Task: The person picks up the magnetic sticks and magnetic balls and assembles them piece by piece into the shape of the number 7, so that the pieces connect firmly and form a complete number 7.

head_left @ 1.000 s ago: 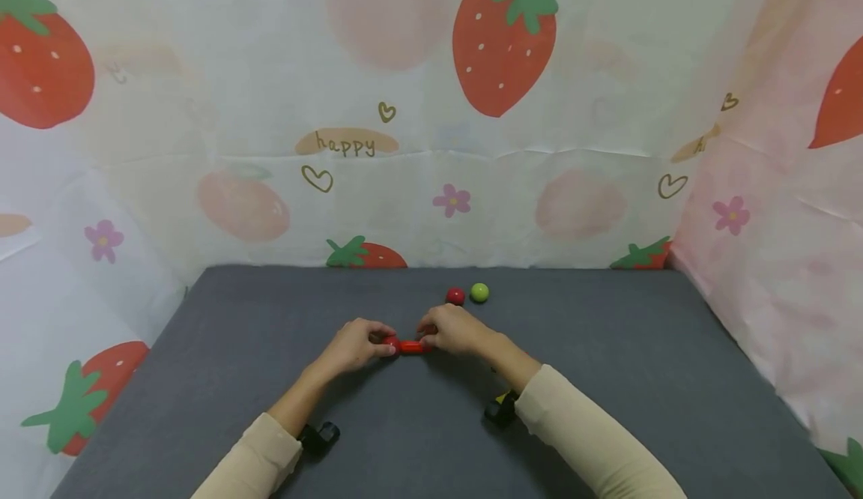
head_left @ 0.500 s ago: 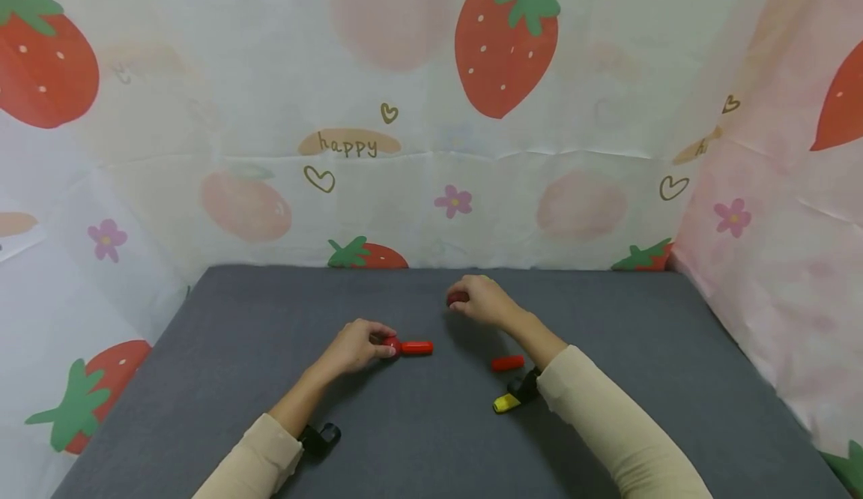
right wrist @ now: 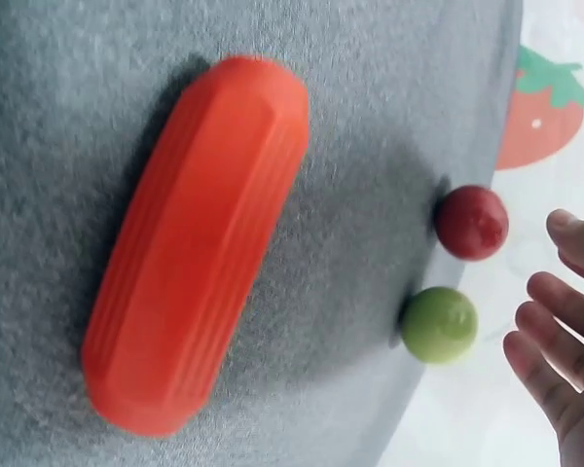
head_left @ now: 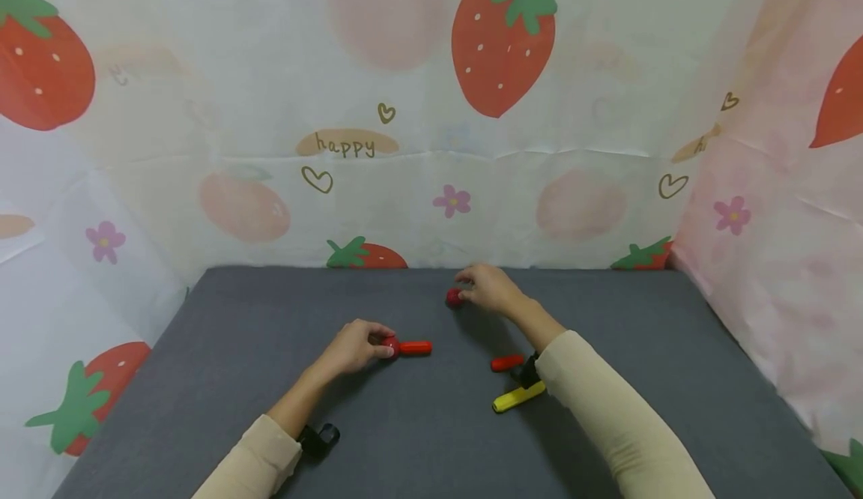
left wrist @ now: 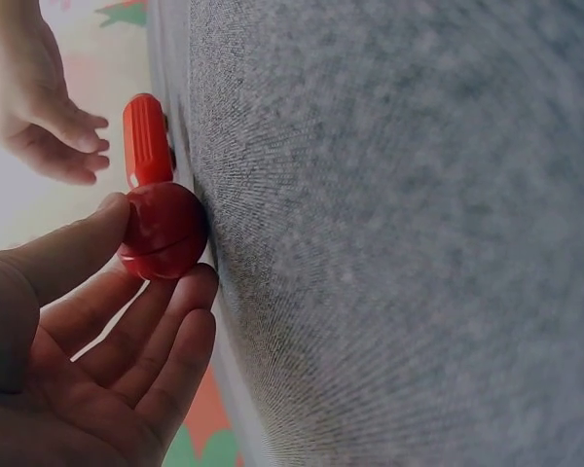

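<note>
1. Left hand [head_left: 355, 347] sits near the middle of the grey table [head_left: 222, 349], thumb and fingertips pinching a red ball [left wrist: 163, 231] that is joined end-on to a short red rod [head_left: 414, 348]. The rod lies flat and points toward the table's right edge. The pinch looks meant to keep the ball-and-rod piece from rolling on the cloth.

2. Right hand [head_left: 491, 289] is out by the far edge of the table. Its fingers are loosely spread, holding nothing. The wrist view shows them just short of a second red ball [right wrist: 471, 223] and a green ball [right wrist: 439, 324]. In the head view the hand hides the green ball and the red one [head_left: 455, 297] shows at its fingertips; whether they touch it there cannot be told.

3. The two loose balls lie side by side and close together, near the far edge, so fingers going for one are likely to nudge the other.

4. A second red rod [head_left: 507, 363] lies loose on the table just under the right forearm, apart from the left hand's piece. A yellow rod [head_left: 518, 397] lies nearer the front edge, beside the right sleeve [head_left: 607, 409].

5. Strawberry-print sheeting [head_left: 431, 109] walls the table on its far, left and right edges.
</note>
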`<state>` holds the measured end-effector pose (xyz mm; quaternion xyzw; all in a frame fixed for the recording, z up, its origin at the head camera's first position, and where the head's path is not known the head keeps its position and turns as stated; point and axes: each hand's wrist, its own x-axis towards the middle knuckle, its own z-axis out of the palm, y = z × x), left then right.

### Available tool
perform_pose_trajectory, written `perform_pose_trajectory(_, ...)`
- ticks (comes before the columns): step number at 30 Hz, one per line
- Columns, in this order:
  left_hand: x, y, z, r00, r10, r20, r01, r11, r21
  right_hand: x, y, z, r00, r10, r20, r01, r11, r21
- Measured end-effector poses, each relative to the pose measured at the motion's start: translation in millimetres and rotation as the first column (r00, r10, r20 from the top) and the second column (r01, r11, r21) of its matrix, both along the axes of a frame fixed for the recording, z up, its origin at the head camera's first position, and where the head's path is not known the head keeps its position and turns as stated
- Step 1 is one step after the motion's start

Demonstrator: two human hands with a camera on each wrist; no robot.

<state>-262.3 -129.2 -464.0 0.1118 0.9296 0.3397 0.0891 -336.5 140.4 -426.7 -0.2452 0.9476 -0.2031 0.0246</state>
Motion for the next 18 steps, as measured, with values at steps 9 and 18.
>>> perform_pose_trajectory(9,-0.1,1.0,0.3,1.000,0.007,0.007,-0.007,1.000,0.002,-8.5,12.1,-2.9,0.999,-0.034,-0.004,0.034,0.998,0.048)
perform_pose_trajectory(18,0.0,0.7,0.7,1.000,0.007,0.010,-0.007,1.000,-0.006,-14.0,22.9,-13.1,0.998,-0.060,0.009,0.060,0.996,0.067)
